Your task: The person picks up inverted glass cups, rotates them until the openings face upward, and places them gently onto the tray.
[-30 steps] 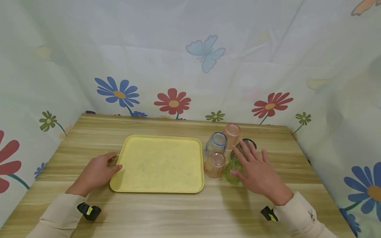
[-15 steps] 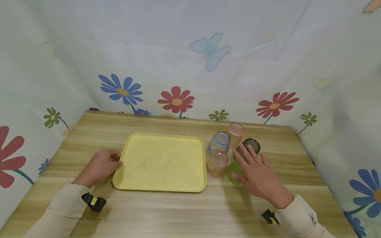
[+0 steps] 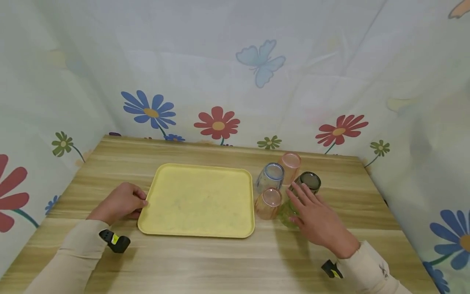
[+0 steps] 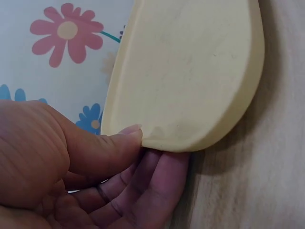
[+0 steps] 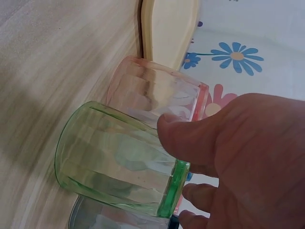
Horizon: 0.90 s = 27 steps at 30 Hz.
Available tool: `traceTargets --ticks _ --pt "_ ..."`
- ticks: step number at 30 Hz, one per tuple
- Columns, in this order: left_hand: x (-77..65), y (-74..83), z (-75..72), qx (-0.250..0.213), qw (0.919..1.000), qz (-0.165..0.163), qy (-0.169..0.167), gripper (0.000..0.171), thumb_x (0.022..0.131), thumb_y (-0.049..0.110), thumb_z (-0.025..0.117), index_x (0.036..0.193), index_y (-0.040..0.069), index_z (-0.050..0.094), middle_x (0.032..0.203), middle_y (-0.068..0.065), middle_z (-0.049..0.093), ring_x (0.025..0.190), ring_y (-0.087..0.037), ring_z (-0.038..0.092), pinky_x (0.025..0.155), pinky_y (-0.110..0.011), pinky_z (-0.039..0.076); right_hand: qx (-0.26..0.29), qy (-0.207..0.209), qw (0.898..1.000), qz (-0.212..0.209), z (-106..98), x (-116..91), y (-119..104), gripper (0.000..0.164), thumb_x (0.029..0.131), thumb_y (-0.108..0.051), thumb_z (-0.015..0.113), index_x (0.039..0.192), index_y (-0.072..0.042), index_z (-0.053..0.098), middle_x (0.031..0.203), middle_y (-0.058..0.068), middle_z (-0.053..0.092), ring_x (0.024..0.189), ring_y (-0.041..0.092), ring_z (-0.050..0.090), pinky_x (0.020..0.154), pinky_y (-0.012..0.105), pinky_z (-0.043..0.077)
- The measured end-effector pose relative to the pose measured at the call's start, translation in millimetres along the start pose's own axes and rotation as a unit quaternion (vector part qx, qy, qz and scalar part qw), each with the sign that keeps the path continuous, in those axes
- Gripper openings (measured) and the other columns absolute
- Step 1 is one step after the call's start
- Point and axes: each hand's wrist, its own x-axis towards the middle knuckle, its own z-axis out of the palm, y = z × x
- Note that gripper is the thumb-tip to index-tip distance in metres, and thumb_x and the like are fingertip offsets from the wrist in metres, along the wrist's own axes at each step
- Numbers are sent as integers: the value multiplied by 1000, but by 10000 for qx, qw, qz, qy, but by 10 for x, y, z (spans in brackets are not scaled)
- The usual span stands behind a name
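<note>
A yellow tray (image 3: pixel 198 200) lies on the table, its left rim pinched by my left hand (image 3: pixel 116 204). In the left wrist view, the thumb is on top of the tray's rim (image 4: pixel 167 146) and the fingers are curled beneath. My right hand (image 3: pixel 320 224) is over a green glass (image 5: pixel 114 160), fingers extended; whether it touches the glass is unclear. Beside that glass stand an amber-pink glass (image 3: pixel 268 206), a blue-tinted glass (image 3: pixel 269 179), a pink glass (image 3: pixel 291 165) and a dark grey glass (image 3: pixel 310 180). All are upside down, bunched right of the tray.
The wood-patterned table (image 3: pixel 191 261) ends at the back against a white curtain (image 3: pixel 176 73) printed with flowers and a butterfly. More of this cloth hangs at both sides. The nearest glasses stand close to the tray's right rim.
My left hand's fingers have tucked down under the tray's left rim, with the thumb above. The right hand has shifted slightly over the green glass. Tray and glasses stay in place.
</note>
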Motion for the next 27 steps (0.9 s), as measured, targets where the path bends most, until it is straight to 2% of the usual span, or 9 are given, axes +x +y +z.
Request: traceTargets --ticks 5,11,14,18,22,27 --pt "-1 13 0 -95 9999 -82 -60 23 96 1 65 112 -15 60 94 -16 68 75 -15 69 67 -32 64 -52 18 9998 -175 33 18 -11 70 99 -23 72 158 -2 42 167 23 35 153 49 34 117 64 42" --pt "10 10 -12 -118 9998 -102 -75 23 97 1 65 113 -14 59 96 -16 67 76 -15 69 67 -34 65 197 -12 9998 -87 37 75 -14 68 95 -15 77 155 -2 47 162 23 44 147 48 44 110 59 50" --pt "20 10 -20 -110 9998 -166 -96 23 97 2 65 113 -13 59 95 -15 67 76 -16 68 67 -34 65 204 100 9996 -138 29 109 -12 63 91 -11 80 148 -1 55 154 23 53 140 45 54 101 57 56" --pt "29 20 -38 -118 9997 -189 -140 24 97 2 66 113 -13 58 95 -15 66 77 -16 68 68 -35 65 140 326 9987 -353 13 150 -3 55 84 -2 83 135 1 65 140 22 64 127 40 64 97 52 59" --pt "32 24 -39 -157 9996 -186 -151 24 96 2 66 113 -13 59 96 -15 67 77 -16 69 68 -34 65 153 411 9980 -454 -16 156 8 54 79 4 83 131 2 68 135 22 67 122 39 67 95 51 61" --pt "46 2 -40 -198 9994 -216 -155 21 95 1 67 109 -12 59 92 -13 66 76 -17 68 68 -34 65 190 254 9986 -416 -70 160 6 54 80 4 83 132 1 68 138 23 66 122 40 68 92 51 62"
